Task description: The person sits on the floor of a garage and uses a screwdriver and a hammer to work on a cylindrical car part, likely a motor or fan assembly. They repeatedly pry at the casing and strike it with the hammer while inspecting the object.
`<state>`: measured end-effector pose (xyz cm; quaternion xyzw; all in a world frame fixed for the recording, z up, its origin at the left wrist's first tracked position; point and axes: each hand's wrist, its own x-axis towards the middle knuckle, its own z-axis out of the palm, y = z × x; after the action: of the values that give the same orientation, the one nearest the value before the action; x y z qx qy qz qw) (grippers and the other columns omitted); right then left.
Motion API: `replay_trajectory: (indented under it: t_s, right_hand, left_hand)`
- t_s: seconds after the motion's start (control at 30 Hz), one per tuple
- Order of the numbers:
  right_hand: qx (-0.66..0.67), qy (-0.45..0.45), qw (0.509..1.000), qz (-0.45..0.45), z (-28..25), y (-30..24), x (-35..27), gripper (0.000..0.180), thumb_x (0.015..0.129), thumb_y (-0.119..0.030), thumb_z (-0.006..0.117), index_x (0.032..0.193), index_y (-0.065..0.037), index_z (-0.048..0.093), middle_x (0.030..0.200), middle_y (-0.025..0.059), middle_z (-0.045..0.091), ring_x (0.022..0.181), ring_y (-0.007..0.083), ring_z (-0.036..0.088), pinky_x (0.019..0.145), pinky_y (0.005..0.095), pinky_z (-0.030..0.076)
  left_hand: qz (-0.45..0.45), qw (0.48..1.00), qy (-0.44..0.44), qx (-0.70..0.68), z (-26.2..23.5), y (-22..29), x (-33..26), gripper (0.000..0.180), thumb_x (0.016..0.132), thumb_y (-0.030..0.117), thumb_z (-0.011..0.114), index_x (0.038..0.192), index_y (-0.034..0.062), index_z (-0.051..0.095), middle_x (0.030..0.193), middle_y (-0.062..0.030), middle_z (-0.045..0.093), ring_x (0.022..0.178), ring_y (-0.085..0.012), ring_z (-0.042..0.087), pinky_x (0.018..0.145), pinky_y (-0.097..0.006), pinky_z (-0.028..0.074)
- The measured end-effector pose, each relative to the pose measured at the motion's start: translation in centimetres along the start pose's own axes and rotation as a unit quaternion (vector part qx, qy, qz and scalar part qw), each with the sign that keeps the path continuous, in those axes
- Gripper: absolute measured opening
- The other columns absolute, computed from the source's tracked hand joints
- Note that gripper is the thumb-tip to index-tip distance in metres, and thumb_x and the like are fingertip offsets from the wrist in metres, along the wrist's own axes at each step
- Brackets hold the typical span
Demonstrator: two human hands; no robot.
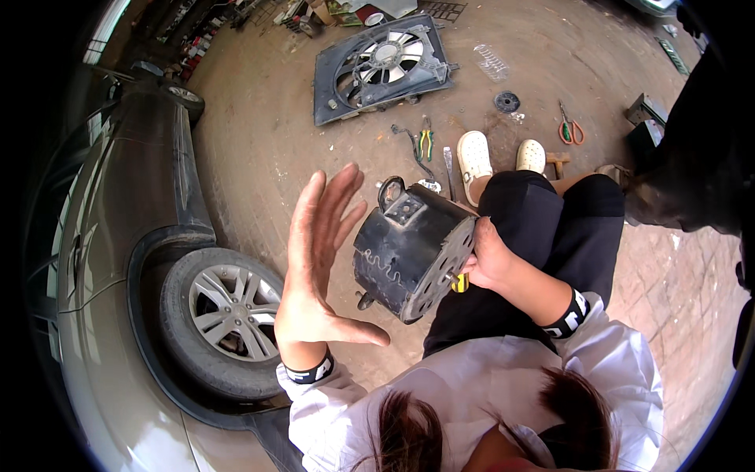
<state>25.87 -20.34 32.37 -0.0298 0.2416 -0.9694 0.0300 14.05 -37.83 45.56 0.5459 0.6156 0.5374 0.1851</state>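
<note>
A black cylindrical car part (397,248), like a motor housing, is tilted in front of me. It has a lug and a flat bracket on its upper side, and a slotted end plate facing right. My right hand (491,256) is closed on its right end, with the fingers partly hidden behind it. Just below that hand shows a yellow-and-black thing (461,283), perhaps a tool handle; whether I hold it cannot be made out. Left of the cylinder my left hand (318,267) is raised, open and empty, fingers stretched and thumb apart, not touching the part.
A car (118,259) with an exposed wheel (236,311) stands close on my left. On the floor ahead lie a radiator fan (385,55), green-and-yellow pliers (426,140), orange-handled scissors (572,132), a round black disc (506,101) and a hammer (558,160). A dark-clothed person (692,157) is at right.
</note>
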Motion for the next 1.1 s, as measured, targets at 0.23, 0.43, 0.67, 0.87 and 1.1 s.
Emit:
replay_trajectory:
  t_s: [0.23,0.43,0.67,0.87,1.1]
  right_hand:
    - [-0.044,-0.059,0.994,-0.084,-1.6,-6.4,0.2,0.077,0.082,-0.057,0.068,0.136,-0.007,0.044,0.093,-0.0021,0.063,0.049,-0.0042,0.039,0.038,0.0123,0.024]
    - [-0.075,0.043,0.994,-0.063,-6.1,-11.4,0.5,0.056,0.089,-0.057,0.058,0.116,-0.009,0.059,0.081,-0.0036,0.06,0.044,-0.0005,0.03,0.036,0.0157,0.019]
    - [-0.156,0.204,0.965,-0.043,-13.0,-18.5,2.2,0.061,0.085,-0.068,0.055,0.117,-0.017,0.056,0.091,-0.0035,0.057,0.056,0.0016,0.042,0.041,0.0207,0.015]
    - [-0.145,0.279,0.949,-0.03,-22.0,-21.2,5.5,0.055,0.084,-0.07,0.054,0.098,-0.017,0.061,0.073,-0.0062,0.054,0.048,0.002,0.036,0.04,0.0191,0.014]
    - [-0.026,0.32,0.94,0.111,-36.3,-17.0,8.8,0.05,0.089,-0.067,0.051,0.085,-0.017,0.06,0.058,-0.0076,0.045,0.039,0.0019,0.023,0.036,0.0157,0.014]
  left_hand:
    - [-0.049,0.982,-0.164,0.082,-0.8,1.3,9.5,0.13,0.044,0.037,0.096,0.149,0.0028,0.028,0.151,-0.0199,0.033,0.141,-0.0336,0.031,0.111,-0.049,0.033]
    - [0.06,0.933,-0.199,0.295,2.8,-0.6,16.0,0.137,0.041,0.042,0.095,0.151,0.0072,0.022,0.155,-0.016,0.025,0.143,-0.0335,0.025,0.114,-0.05,0.028]
    - [-0.012,0.992,-0.083,0.09,5.5,-10.3,24.0,0.096,0.073,0.032,0.084,0.146,0.0003,0.029,0.139,-0.016,0.04,0.124,-0.0249,0.048,0.097,-0.039,0.049]
    - [-0.329,0.94,-0.082,0.038,8.8,-22.0,31.0,0.056,0.097,0.051,0.049,0.089,-0.0018,0.065,0.071,-0.0022,0.059,0.062,-0.011,0.056,0.059,-0.024,0.05]
    - [-0.502,0.858,-0.108,0.017,12.6,-40.6,29.2,0.047,0.096,0.045,0.054,0.091,-0.0012,0.065,0.074,-0.0046,0.064,0.059,-0.013,0.061,0.047,-0.028,0.046]
